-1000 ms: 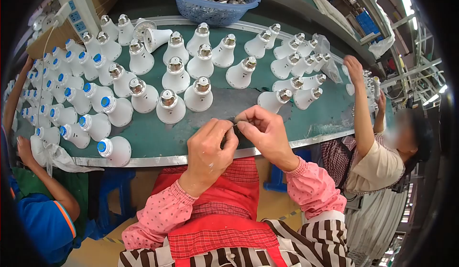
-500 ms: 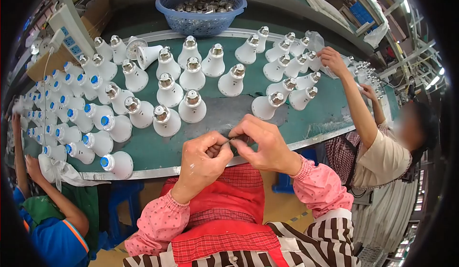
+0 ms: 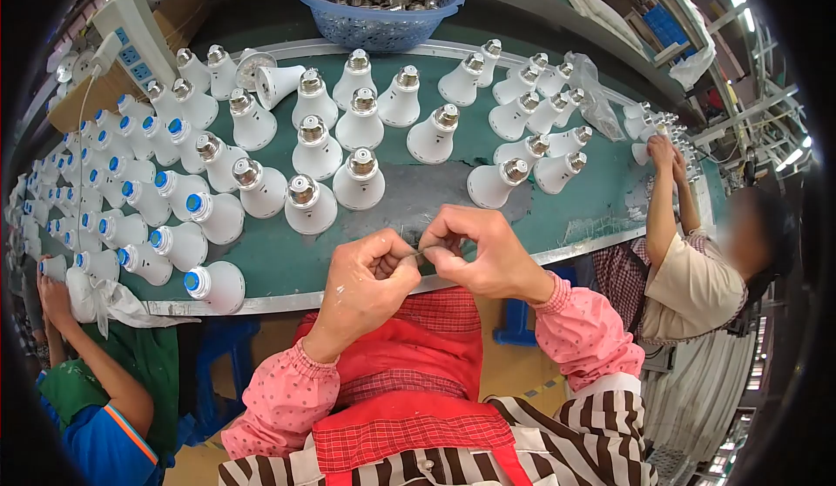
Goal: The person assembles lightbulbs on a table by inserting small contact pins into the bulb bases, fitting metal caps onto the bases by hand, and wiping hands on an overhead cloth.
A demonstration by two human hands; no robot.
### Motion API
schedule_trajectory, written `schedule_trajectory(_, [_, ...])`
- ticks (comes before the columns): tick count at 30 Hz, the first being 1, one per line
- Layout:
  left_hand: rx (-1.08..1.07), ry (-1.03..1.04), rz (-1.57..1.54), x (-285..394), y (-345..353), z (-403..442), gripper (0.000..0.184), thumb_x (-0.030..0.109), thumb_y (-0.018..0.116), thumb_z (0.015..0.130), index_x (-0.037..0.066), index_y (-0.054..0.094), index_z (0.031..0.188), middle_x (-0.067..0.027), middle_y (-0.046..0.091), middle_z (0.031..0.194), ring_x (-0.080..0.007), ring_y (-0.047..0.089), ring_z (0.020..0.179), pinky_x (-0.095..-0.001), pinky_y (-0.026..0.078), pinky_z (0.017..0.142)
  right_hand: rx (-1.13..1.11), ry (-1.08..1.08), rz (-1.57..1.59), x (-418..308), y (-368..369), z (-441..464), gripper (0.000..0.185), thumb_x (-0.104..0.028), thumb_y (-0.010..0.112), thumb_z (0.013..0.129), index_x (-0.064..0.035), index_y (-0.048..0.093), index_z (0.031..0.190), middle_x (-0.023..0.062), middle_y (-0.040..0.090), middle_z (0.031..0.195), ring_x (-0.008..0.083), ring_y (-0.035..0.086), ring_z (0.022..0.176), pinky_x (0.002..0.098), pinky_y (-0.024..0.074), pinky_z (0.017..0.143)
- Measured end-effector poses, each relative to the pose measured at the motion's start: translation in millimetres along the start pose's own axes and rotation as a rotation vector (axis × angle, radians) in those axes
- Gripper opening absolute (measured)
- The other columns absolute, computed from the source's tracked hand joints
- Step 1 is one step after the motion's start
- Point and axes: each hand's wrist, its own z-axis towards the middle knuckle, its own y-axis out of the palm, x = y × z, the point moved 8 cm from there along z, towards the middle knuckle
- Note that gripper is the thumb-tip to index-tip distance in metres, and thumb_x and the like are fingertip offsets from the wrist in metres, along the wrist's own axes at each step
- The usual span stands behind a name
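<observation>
Hands (image 3: pixel 370 281) fingertip to fingertip near bulbs (image 3: pixel 311 211)

A blue perforated basket (image 3: pixel 379 29) is standing beyond the far edge of the worktop (image 3: pixel 601 212), holding small metal parts. A white socket strip (image 3: pixel 131 46) is leaning at the upper left, near a cardboard box (image 3: pixel 180 17). A crumpled clear bag (image 3: pixel 595 94) is lying on the right side, and a white bag (image 3: pixel 126 301) is draping over the near left edge. Blue stools (image 3: pixel 218 368) are standing below (partly hidden). One co-worker in beige (image 3: pixel 697 281) is sitting at right; another in blue (image 3: pixel 109 429) is occupying the left.
</observation>
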Motion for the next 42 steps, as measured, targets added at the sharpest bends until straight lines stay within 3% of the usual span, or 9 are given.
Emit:
schedule_trajectory(11, [-0.044, -0.093, -0.078, -7.2, -3.1, -1.3, 0.007, 0.000, 0.069, 0.092, -0.003, 0.067, 0.098, 0.0011, 0.070, 0.085, -0.0015, 0.061, 0.074, -0.0213, 0.050, 0.063, 0.103, -0.412, -0.450, -41.9, 8.5, -8.9, 0.016, 0.002, 0.071, 0.080, -0.0021, 0.064, 0.094, 0.0134, 0.058, 0.082, 0.0363, 0.062, 0.070, 0.0434, 0.0501, 0.061])
schedule_trajectory(17, [0.042, 0.001, 0.059, 37.7, -17.9, -6.3, 0.026, 0.008, 0.074, 0.095, -0.005, 0.070, 0.117, -0.0032, 0.072, 0.093, -0.0050, 0.064, 0.080, -0.0231, 0.054, 0.071, 0.210, -0.238, -0.172, -23.2, -11.2, -4.5, 0.009, 0.004, 0.071, 0.085, -0.0028, 0.068, 0.090, 0.0061, 0.062, 0.080, 0.0150, 0.060, 0.066, 0.0287, 0.0482, 0.059])
schedule_trajectory(21, [0.146, 0.428, 0.310, 149.9, -42.5, -6.0, 0.025, 0.005, 0.070, 0.098, -0.005, 0.069, 0.121, -0.0032, 0.071, 0.090, -0.0082, 0.065, 0.078, -0.0248, 0.052, 0.069, 0.217, -0.222, -0.085, -18.7, -4.5, -6.8, 0.008, 0.004, 0.071, 0.085, -0.0013, 0.068, 0.090, 0.0065, 0.063, 0.080, 0.0145, 0.059, 0.065, 0.0294, 0.0479, 0.060])
schedule_trajectory(25, [0.588, 0.795, 0.779, 272.7, -73.9, 21.5, 0.026, 0.020, 0.076, 0.094, -0.001, 0.071, 0.109, -0.0064, 0.065, 0.074, -0.0122, 0.059, 0.067, -0.0299, 0.047, 0.061, 0.217, -0.266, -0.028, -17.3, 5.3, -15.3, 0.008, 0.003, 0.072, 0.085, -0.0012, 0.068, 0.090, 0.0064, 0.062, 0.080, 0.0147, 0.059, 0.065, 0.0299, 0.0476, 0.060])
schedule_trajectory(28, [0.831, 0.784, 1.044, 344.7, -117.6, 94.1, 0.054, 0.047, 0.076, 0.089, -0.004, 0.071, 0.106, -0.0165, 0.075, 0.081, -0.0359, 0.073, 0.079, -0.0439, 0.055, 0.074, 0.242, -0.279, 0.002, -18.1, 4.9, -25.2, 0.008, 0.003, 0.074, 0.084, -0.0010, 0.069, 0.089, 0.0068, 0.064, 0.079, 0.0150, 0.059, 0.064, 0.0296, 0.0474, 0.059])
schedule_trajectory(31, [0.618, 0.332, 0.736, 371.5, -180.6, 191.8, 0.087, 0.076, 0.071, 0.084, -0.005, 0.069, 0.115, -0.0245, 0.076, 0.098, -0.0192, 0.072, 0.070, -0.0271, 0.046, 0.047, 0.273, -0.280, 0.040, -15.6, 4.8, -32.9, 0.007, 0.003, 0.074, 0.085, -0.0003, 0.070, 0.089, 0.0072, 0.065, 0.078, 0.0147, 0.060, 0.063, 0.0292, 0.0475, 0.058])
schedule_trajectory(36, [0.321, 0.336, 0.020, 377.4, -182.9, 261.2, 0.048, 0.022, 0.062, 0.105, -0.013, 0.048, 0.134, -0.0232, 0.073, 0.099, -0.0182, 0.062, 0.061, -0.0275, 0.046, 0.045, 0.315, -0.286, 0.051, -2.7, -4.1, -45.1, 0.007, 0.002, 0.075, 0.084, -0.0008, 0.070, 0.089, 0.0068, 0.063, 0.078, 0.0136, 0.059, 0.060, 0.0287, 0.0467, 0.055])
schedule_trajectory(39, [0.386, 0.341, -0.163, 371.7, -186.8, 272.8, 0.029, -0.005, 0.051, 0.098, -0.009, 0.058, 0.126, -0.0223, 0.075, 0.094, -0.0182, 0.062, 0.057, -0.0301, 0.046, 0.044, 0.338, -0.217, 0.100, 10.6, -10.3, -51.8, 0.007, 0.003, 0.074, 0.084, -0.0010, 0.069, 0.088, 0.0050, 0.063, 0.078, 0.0106, 0.056, 0.060, 0.0268, 0.0435, 0.055])
schedule_trajectory(42, [0.470, 0.340, -0.002, 371.0, -191.5, 267.0, 0.006, 0.002, 0.057, 0.095, -0.001, 0.060, 0.099, -0.0106, 0.063, 0.074, -0.0151, 0.052, 0.049, -0.0302, 0.039, 0.043, 0.355, -0.167, 0.148, 20.3, -12.3, -55.3, 0.006, 0.003, 0.073, 0.085, -0.0012, 0.069, 0.087, 0.0033, 0.063, 0.077, 0.0077, 0.053, 0.060, 0.0251, 0.0408, 0.054])
